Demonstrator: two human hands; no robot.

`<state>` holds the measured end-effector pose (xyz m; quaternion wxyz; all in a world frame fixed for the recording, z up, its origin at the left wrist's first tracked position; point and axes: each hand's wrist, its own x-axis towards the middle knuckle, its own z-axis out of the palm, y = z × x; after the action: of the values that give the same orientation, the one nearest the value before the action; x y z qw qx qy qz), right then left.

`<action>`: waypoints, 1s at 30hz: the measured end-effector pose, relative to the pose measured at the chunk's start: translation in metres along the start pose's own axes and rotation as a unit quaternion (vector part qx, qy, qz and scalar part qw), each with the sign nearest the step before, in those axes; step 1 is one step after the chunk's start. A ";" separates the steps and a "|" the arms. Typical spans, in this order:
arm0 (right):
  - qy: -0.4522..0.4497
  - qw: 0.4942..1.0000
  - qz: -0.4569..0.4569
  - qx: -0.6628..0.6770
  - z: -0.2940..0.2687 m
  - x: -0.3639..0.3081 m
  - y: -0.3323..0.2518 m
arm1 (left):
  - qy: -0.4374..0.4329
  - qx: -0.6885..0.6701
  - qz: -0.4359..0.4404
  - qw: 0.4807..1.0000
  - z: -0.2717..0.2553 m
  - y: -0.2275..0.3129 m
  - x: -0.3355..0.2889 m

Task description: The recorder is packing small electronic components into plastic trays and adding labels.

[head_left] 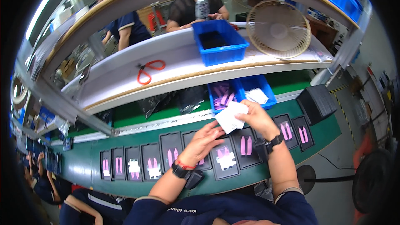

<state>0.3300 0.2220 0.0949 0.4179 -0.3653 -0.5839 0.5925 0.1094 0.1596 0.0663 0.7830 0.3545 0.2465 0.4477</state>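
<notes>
My right hand [259, 121] pinches a few white paper slips [230, 118], thumb on top, above the row of trays. My left hand [201, 145] is open, palm turned inward, its fingertips at the lower left edge of the slips; whether they touch cannot be made out. Below lie shallow black trays [219, 172] in a row, most with a pair of pink pointed pieces [246, 145]. Some also have a white slip [154, 172] in them. Beyond my hands, a blue bin [211, 105] contains more pink pieces, and the blue bin beside it [273, 101] contains white slips.
A stack of black trays [316, 103] stands at the bench's right end. Overhead, a shelf [125, 93] carries red-handled scissors [150, 71], a blue bin [225, 56] and a round fan [278, 30]. Black plastic bags [191, 100] lie beneath it. Other people sit beyond the shelf and at my left.
</notes>
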 end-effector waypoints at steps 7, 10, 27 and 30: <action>-0.010 0.999 0.009 -0.030 0.082 0.009 0.017 | -0.003 -0.166 0.027 0.986 -0.016 -0.005 -0.027; -0.047 0.998 0.029 -0.042 0.108 0.021 0.018 | 0.050 -0.151 0.060 0.985 -0.031 0.004 -0.061; -0.269 0.960 0.023 -0.072 0.458 0.101 0.053 | 0.513 -0.108 0.357 0.773 -0.131 0.009 -0.330; -0.216 0.960 -0.069 -0.163 0.495 0.107 0.079 | 0.524 -0.108 0.358 0.765 -0.140 0.012 -0.336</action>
<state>-0.1728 0.1319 0.0475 0.2565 -0.2506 -0.7729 0.5234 -0.1564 -0.0838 0.0108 0.3482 0.0408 0.4236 0.8353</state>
